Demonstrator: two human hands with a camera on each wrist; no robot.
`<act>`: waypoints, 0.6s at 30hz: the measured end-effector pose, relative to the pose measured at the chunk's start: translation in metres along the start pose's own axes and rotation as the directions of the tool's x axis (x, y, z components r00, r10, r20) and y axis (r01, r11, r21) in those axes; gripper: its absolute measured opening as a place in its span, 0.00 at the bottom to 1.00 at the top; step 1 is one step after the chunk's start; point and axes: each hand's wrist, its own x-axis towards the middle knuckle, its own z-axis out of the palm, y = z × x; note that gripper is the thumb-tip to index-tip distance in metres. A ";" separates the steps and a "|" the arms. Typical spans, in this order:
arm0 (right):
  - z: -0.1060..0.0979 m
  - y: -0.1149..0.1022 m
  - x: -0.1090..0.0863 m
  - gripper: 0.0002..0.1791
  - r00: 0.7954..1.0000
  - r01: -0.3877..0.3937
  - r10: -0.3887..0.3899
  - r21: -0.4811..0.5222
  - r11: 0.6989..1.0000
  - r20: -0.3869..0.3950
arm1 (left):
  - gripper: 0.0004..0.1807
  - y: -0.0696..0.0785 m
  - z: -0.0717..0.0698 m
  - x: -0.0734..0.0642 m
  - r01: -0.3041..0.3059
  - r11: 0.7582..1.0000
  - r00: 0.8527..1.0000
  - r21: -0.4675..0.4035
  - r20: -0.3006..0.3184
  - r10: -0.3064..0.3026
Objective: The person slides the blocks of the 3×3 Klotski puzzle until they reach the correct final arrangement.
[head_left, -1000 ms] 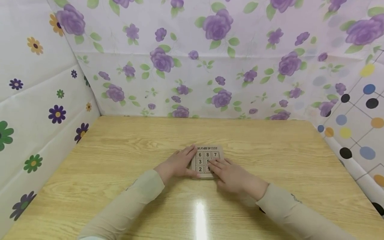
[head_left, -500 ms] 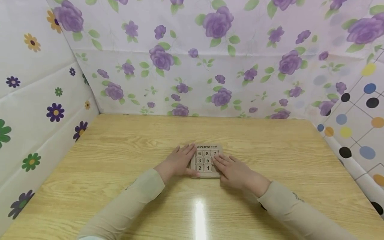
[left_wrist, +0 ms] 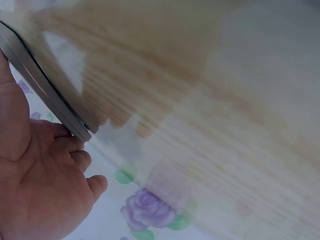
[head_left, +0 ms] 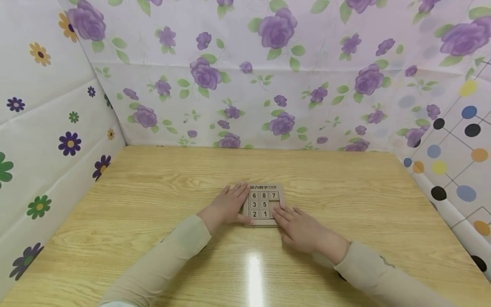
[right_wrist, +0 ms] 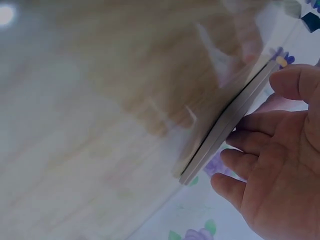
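A square sliding number puzzle (head_left: 264,222) lies flat on the wooden table. Its tiles read 6, 8, 7 on top, 3 and 5 in the middle row, 2 and 1 at the bottom. The middle row's right slot is bare. My left hand (head_left: 227,205) holds the puzzle's left side, fingers along the upper left and thumb at the lower edge. With extended fingertips, my right hand (head_left: 304,230) touches the lower right tile and hides its number. Both wrist views show the puzzle's thin edge (left_wrist: 47,90) beside the hands.
The wooden table (head_left: 172,179) stretches around the puzzle. Behind it hangs a purple-flowered cloth (head_left: 238,85). Patterned cloths also line the left and right sides. A bright light reflection lies on the near tabletop.
My right fingertips have slid toward me along the puzzle's right column. A tile has moved from the middle slot to the lower one. My left hand stays in place.
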 end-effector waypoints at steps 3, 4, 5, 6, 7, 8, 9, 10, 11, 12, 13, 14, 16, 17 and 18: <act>-0.001 -0.002 -0.002 0.31 1.000 0.007 -0.007 0.006 1.000 0.008 | 0.60 -0.001 -0.001 0.000 -0.001 1.000 1.000 -0.013 0.005 0.001; -0.002 -0.002 -0.002 0.32 1.000 0.009 -0.009 0.007 1.000 0.012 | 0.60 -0.001 -0.001 -0.001 -0.002 1.000 1.000 -0.017 0.006 0.002; -0.001 -0.002 -0.002 0.32 1.000 0.011 -0.011 0.008 1.000 0.016 | 0.60 -0.001 -0.001 -0.001 -0.004 1.000 1.000 -0.023 0.007 0.004; -0.001 -0.001 -0.002 0.32 1.000 0.012 -0.012 0.013 1.000 0.019 | 0.60 -0.001 -0.001 0.000 -0.005 1.000 1.000 -0.030 0.008 0.006; -0.002 -0.001 -0.002 0.32 1.000 0.012 -0.013 0.019 1.000 0.021 | 0.60 -0.002 0.000 -0.001 -0.006 0.999 1.000 -0.037 0.009 0.007; -0.002 0.001 -0.001 0.32 1.000 0.010 -0.010 0.022 1.000 0.022 | 0.60 -0.002 0.000 0.000 -0.009 0.999 1.000 -0.041 0.008 0.009; -0.002 0.002 0.001 0.32 1.000 0.009 -0.010 0.023 1.000 0.020 | 0.60 -0.002 0.000 0.000 -0.010 0.999 1.000 -0.042 0.008 0.011; -0.002 0.004 0.002 0.32 1.000 0.007 -0.007 0.028 1.000 0.017 | 0.60 -0.002 0.000 0.000 -0.010 0.999 1.000 -0.039 0.010 0.011; -0.003 0.006 0.004 0.32 1.000 0.003 -0.004 0.030 1.000 0.012 | 0.60 -0.002 0.000 0.000 -0.012 0.999 1.000 -0.042 0.007 0.012; -0.004 0.009 0.007 0.32 1.000 -0.002 0.002 0.032 0.999 0.006 | 0.60 -0.003 0.000 0.000 -0.012 0.999 1.000 -0.044 0.005 0.012; -0.004 0.011 0.009 0.33 1.000 -0.009 0.009 0.029 1.000 0.001 | 0.60 -0.003 0.000 0.000 -0.012 0.999 1.000 -0.044 0.003 0.012; -0.005 0.013 0.012 0.33 1.000 -0.013 0.014 0.029 0.999 -0.006 | 0.60 -0.003 0.000 0.000 -0.012 0.999 1.000 -0.043 0.004 0.012; -0.007 0.017 0.017 0.33 1.000 -0.030 0.030 0.036 0.999 -0.005 | 0.60 -0.003 0.000 0.001 -0.011 0.999 1.000 -0.043 0.007 0.011; -0.008 0.019 0.019 0.33 0.999 -0.038 0.038 0.037 0.999 -0.002 | 0.60 -0.003 -0.001 0.001 -0.011 0.999 1.000 -0.044 0.007 0.011; -0.009 0.021 0.021 0.33 0.999 -0.043 0.043 0.041 0.998 0.002 | 0.60 -0.003 -0.001 0.001 -0.011 0.999 1.000 -0.043 0.007 0.011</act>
